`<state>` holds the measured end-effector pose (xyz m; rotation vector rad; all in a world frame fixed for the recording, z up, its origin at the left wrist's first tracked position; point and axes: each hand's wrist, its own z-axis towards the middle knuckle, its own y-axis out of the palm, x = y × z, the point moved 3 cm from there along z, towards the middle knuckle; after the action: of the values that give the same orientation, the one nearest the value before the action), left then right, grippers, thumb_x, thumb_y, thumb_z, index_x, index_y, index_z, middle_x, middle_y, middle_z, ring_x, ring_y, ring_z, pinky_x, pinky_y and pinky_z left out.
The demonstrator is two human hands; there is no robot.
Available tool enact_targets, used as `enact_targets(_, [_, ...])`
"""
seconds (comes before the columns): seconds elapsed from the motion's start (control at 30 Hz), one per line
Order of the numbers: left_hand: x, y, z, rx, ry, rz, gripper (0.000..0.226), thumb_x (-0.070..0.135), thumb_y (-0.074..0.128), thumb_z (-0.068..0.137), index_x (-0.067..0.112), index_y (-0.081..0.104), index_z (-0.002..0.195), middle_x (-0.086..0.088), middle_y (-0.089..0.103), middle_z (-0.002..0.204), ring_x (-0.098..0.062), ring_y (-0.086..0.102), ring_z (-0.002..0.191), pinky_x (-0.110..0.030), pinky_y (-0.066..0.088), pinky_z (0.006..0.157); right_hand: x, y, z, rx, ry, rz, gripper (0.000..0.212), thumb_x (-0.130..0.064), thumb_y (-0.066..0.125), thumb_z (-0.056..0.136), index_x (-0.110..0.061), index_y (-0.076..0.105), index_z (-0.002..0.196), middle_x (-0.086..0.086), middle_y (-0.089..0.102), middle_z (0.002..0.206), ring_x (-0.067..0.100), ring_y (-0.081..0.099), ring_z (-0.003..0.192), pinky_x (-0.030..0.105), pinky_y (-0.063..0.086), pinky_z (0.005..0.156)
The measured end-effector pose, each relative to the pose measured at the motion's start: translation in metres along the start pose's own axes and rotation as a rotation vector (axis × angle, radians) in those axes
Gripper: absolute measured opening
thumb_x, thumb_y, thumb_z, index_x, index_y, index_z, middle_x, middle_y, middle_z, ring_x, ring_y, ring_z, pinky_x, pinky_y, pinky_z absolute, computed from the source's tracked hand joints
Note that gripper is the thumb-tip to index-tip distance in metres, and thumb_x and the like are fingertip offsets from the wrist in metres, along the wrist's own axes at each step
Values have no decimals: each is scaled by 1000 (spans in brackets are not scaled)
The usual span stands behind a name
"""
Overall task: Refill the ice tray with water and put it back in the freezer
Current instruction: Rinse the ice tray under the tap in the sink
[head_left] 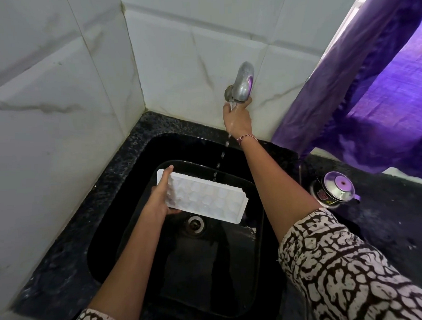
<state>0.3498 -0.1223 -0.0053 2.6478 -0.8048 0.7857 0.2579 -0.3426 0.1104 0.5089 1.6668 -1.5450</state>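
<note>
A white ice tray (206, 198) with several small cells hangs level over the black sink (243, 278). My left hand (158, 197) grips its left short end, fingers along the edge. Higher up, my right hand (237, 115) reaches to the metal tap (244, 83) on the tiled wall and holds it from below. A thin broken stream of water (220, 157) falls from the tap toward the tray's far edge. The cells look wet, but I cannot tell how full they are.
The sink's drain (195, 224) lies below the tray. A dark speckled counter (387, 225) surrounds the sink. A small metal container with a lid (335, 187) stands on the counter at the right. A purple curtain (370, 94) hangs at the right.
</note>
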Motion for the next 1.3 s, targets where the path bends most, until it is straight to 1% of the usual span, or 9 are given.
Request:
enact_targets(0.27, [-1, 1, 0, 1, 13, 0, 86, 62, 69, 70, 18, 38, 138, -8, 41, 117, -29, 48, 100, -48, 51, 75, 1, 5, 2, -38, 69, 160, 33, -33, 40, 95, -14, 17, 110, 17, 59, 109, 35, 64, 80, 52, 55, 78])
enact_targets(0.4, [-1, 0, 2, 1, 14, 5, 87, 63, 70, 69, 18, 38, 137, -10, 44, 119, -29, 49, 100, -48, 51, 74, 1, 0, 3, -64, 107, 213, 30, -32, 39, 97, -14, 17, 107, 5, 54, 91, 22, 57, 56, 32, 55, 53])
enact_targets(0.6, [-2, 2, 0, -20, 11, 0, 90, 65, 71, 63, 19, 41, 134, -10, 46, 121, -31, 52, 103, -48, 53, 74, 3, 1, 6, -87, 133, 309, 28, -31, 40, 98, -14, 18, 106, 1, 49, 83, 17, 55, 54, 20, 46, 42])
enact_targets(0.77, [-1, 1, -6, -17, 17, -14, 94, 67, 72, 61, 21, 39, 136, -9, 45, 126, -30, 52, 103, -45, 54, 65, 4, -1, 6, -165, 153, 321, 29, -33, 38, 98, -16, 18, 109, 4, 49, 88, 14, 55, 45, 23, 51, 45])
enact_targets(1.0, [2, 3, -12, -18, 57, 16, 94, 67, 67, 68, 20, 34, 141, -10, 46, 128, -25, 54, 84, -39, 50, 55, 13, -10, -8, -276, 147, 265, 45, -42, 39, 98, -18, 18, 130, 5, 46, 112, 13, 56, 63, 17, 50, 45])
enact_targets(1.07, [1, 3, -16, -31, 64, 16, 96, 69, 68, 65, 21, 35, 140, -10, 48, 127, -27, 55, 87, -40, 51, 55, 17, -10, -18, -251, 113, 286, 57, -39, 43, 98, -18, 13, 142, 3, 44, 119, 14, 56, 73, 20, 55, 53])
enact_targets(1.13, [0, 1, -21, -43, 68, 17, 100, 72, 68, 59, 22, 36, 140, -10, 49, 130, -29, 56, 92, -40, 51, 54, 18, -8, -31, -220, 75, 274, 63, -38, 46, 97, -17, 13, 146, 7, 45, 131, 20, 57, 98, 33, 56, 81])
enact_targets(1.2, [-3, -1, -25, -56, 68, 3, 110, 75, 70, 47, 24, 37, 139, -10, 52, 130, -30, 58, 94, -39, 53, 53, 18, -6, -42, -200, 59, 252, 65, -36, 49, 96, -15, 15, 147, 14, 43, 140, 22, 49, 112, 43, 44, 102])
enact_targets(1.3, [-8, -9, -23, -53, 70, -16, 119, 75, 73, 33, 25, 40, 136, -10, 56, 126, -33, 61, 97, -44, 55, 54, 15, -9, -63, -197, 11, 218, 66, -31, 49, 96, -12, 13, 149, 21, 33, 145, 28, 44, 123, 44, 33, 111])
